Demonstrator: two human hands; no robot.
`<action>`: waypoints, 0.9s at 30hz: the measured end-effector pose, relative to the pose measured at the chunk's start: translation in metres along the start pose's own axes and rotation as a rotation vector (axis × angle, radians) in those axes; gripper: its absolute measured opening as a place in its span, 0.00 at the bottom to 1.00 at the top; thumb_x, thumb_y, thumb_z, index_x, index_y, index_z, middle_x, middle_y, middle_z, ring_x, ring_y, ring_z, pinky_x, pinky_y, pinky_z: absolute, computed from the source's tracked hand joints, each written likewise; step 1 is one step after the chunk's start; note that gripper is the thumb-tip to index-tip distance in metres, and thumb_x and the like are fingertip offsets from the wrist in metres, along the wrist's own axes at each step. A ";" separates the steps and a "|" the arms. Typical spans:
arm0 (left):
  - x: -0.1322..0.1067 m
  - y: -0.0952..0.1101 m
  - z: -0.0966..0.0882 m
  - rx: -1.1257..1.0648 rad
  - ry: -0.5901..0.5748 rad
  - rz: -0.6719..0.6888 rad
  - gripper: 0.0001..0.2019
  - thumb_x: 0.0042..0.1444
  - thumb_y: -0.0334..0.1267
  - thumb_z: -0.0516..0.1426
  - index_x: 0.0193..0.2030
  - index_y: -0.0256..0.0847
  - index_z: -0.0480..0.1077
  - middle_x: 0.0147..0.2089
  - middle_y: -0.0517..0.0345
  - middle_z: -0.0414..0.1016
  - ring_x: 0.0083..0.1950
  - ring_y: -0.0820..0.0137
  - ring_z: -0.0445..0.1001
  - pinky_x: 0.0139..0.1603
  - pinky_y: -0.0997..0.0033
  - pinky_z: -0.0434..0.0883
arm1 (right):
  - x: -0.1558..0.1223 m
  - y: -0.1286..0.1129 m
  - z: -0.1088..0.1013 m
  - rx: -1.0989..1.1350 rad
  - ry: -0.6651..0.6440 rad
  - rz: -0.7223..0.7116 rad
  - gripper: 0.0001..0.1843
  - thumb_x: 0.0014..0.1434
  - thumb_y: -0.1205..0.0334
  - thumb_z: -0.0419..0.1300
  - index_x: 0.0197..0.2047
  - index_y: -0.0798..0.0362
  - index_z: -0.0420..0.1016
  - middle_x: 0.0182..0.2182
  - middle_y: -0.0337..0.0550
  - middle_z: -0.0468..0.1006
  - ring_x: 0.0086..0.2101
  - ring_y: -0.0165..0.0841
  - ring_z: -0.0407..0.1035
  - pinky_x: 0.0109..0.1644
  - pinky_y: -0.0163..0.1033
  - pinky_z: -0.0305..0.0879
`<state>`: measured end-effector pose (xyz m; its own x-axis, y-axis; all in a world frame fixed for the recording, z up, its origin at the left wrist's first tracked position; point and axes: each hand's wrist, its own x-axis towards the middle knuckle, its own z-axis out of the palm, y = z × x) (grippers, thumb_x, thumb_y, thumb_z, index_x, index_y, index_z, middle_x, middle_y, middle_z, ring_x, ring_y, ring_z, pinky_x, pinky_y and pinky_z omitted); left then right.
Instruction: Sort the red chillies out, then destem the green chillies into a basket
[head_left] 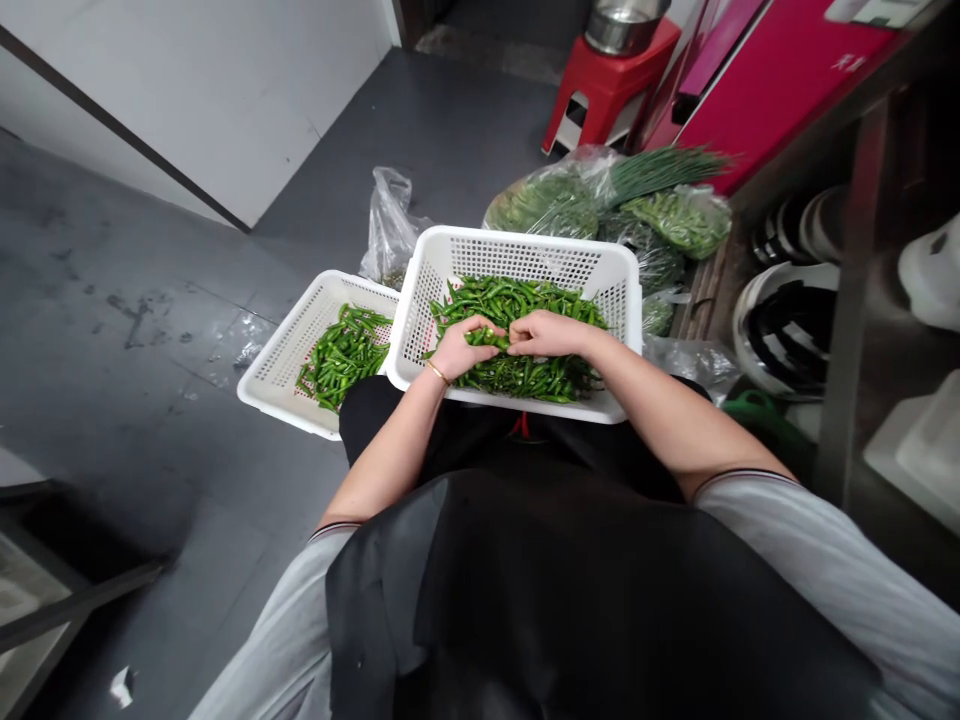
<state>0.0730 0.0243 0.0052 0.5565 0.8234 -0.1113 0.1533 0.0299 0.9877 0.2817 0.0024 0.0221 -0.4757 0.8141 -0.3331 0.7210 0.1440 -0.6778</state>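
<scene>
A white plastic basket [517, 240] rests on my lap, with a heap of green chili peppers [525, 380] inside. Over the heap, my left hand [466, 348] is closed around a few green chilies [487, 340]. Fingertips pinched, my right hand [544, 333] meets the left at the ends of these chilies; what exactly lies between its fingers is too small to make out. To the left, a second white basket [277, 375] sits lower down and holds a smaller pile of green chilies [343, 355].
Beyond the baskets lie plastic bags of greens [547, 205] and a bundle of long green stalks [664, 172]. A red stool [600, 75] carries a metal pot [622, 25]. Metal shelving [855, 300] with containers stands at right, a white panel [225, 90] at upper left.
</scene>
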 end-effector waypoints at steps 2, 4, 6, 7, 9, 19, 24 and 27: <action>0.001 0.006 0.005 0.028 -0.032 0.003 0.14 0.33 0.31 0.67 0.32 0.37 0.74 0.33 0.59 0.75 0.39 0.69 0.72 0.48 0.68 0.66 | -0.002 -0.004 -0.002 0.273 0.089 -0.019 0.12 0.56 0.54 0.61 0.29 0.55 0.70 0.20 0.33 0.71 0.19 0.23 0.64 0.24 0.29 0.58; 0.000 0.010 0.010 -0.073 -0.008 -0.048 0.16 0.33 0.33 0.69 0.32 0.36 0.72 0.31 0.60 0.74 0.36 0.71 0.71 0.43 0.69 0.66 | 0.001 -0.007 0.003 0.532 0.259 -0.008 0.13 0.58 0.53 0.59 0.31 0.56 0.70 0.22 0.35 0.73 0.18 0.22 0.63 0.21 0.28 0.57; -0.004 0.010 0.013 -0.311 0.043 -0.145 0.17 0.35 0.38 0.68 0.33 0.37 0.71 0.31 0.59 0.74 0.30 0.73 0.70 0.34 0.71 0.66 | 0.006 -0.009 0.015 0.704 0.382 0.026 0.14 0.60 0.52 0.58 0.34 0.56 0.70 0.24 0.37 0.75 0.18 0.22 0.63 0.19 0.27 0.57; -0.006 0.009 0.014 -0.435 0.081 -0.193 0.18 0.37 0.40 0.68 0.34 0.37 0.70 0.29 0.58 0.74 0.28 0.74 0.69 0.29 0.73 0.64 | 0.008 -0.010 0.022 0.752 0.384 0.044 0.14 0.59 0.52 0.59 0.35 0.56 0.70 0.25 0.38 0.75 0.18 0.22 0.64 0.18 0.27 0.57; -0.009 0.003 0.016 -0.599 0.163 -0.257 0.17 0.37 0.41 0.67 0.33 0.37 0.68 0.25 0.59 0.72 0.23 0.75 0.66 0.22 0.75 0.59 | 0.009 -0.013 0.039 0.806 0.318 0.058 0.14 0.58 0.52 0.61 0.39 0.55 0.71 0.28 0.39 0.76 0.20 0.24 0.68 0.18 0.27 0.60; -0.011 -0.004 0.034 -0.545 0.244 -0.341 0.17 0.31 0.29 0.68 0.31 0.35 0.70 0.24 0.64 0.72 0.23 0.75 0.69 0.24 0.75 0.66 | -0.008 -0.035 0.040 -0.020 0.467 0.198 0.14 0.62 0.56 0.55 0.42 0.54 0.79 0.37 0.47 0.81 0.38 0.38 0.76 0.41 0.39 0.69; -0.014 0.003 0.028 -0.730 0.240 -0.388 0.17 0.36 0.31 0.66 0.36 0.34 0.70 0.23 0.62 0.71 0.20 0.76 0.67 0.16 0.78 0.57 | -0.015 -0.053 0.022 -0.358 0.357 0.179 0.15 0.62 0.55 0.56 0.42 0.55 0.79 0.40 0.52 0.80 0.41 0.41 0.75 0.43 0.41 0.67; -0.018 0.011 0.019 -0.851 0.204 -0.384 0.17 0.39 0.31 0.65 0.38 0.35 0.69 0.28 0.59 0.75 0.22 0.78 0.68 0.16 0.80 0.56 | -0.015 -0.045 0.031 0.040 0.350 0.152 0.19 0.65 0.50 0.51 0.40 0.55 0.76 0.30 0.45 0.80 0.30 0.33 0.74 0.35 0.35 0.65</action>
<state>0.0803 -0.0015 0.0160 0.4265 0.7520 -0.5027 -0.3939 0.6547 0.6451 0.2413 -0.0341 0.0370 -0.1595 0.9682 -0.1927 0.7467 -0.0094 -0.6651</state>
